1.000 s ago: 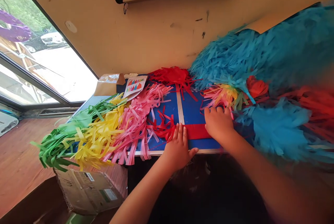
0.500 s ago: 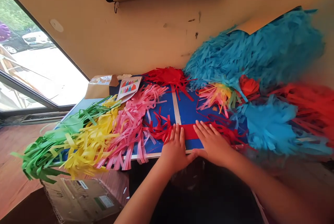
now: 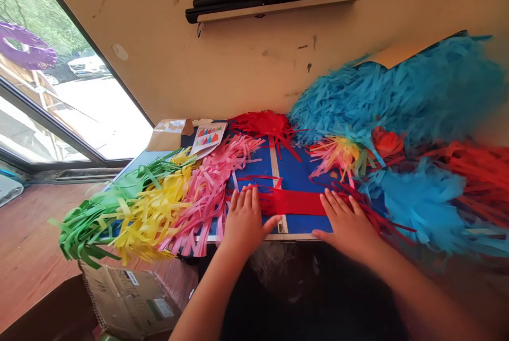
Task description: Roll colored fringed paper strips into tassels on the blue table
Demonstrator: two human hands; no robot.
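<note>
A red tissue paper tassel [image 3: 300, 202] lies flat near the front edge of the blue table [image 3: 296, 224], its solid band in the middle and cut strips at both ends. My left hand [image 3: 247, 221] rests palm down on the strips at its left end, fingers stretched. Over the right end lies my right hand [image 3: 345, 223], also flat with fingers out. Part of the strips is hidden under both hands. Left of my left hand are fringed bundles of pink paper [image 3: 209, 187], yellow paper [image 3: 159, 208] and green paper [image 3: 115, 200].
A big blue fringe pile [image 3: 397, 92] sits at the back right, a smaller blue bundle [image 3: 417, 184] before it. Red fringe [image 3: 264, 122] lies by the wall. A printed card [image 3: 209, 137] and paper bag [image 3: 169, 134] are at the back left. A cardboard box [image 3: 131, 298] stands below.
My hands have moved apart along the red tassel, the left one leftward and the right one rightward. More of its red middle band shows between them. The camera view has shifted slightly.
</note>
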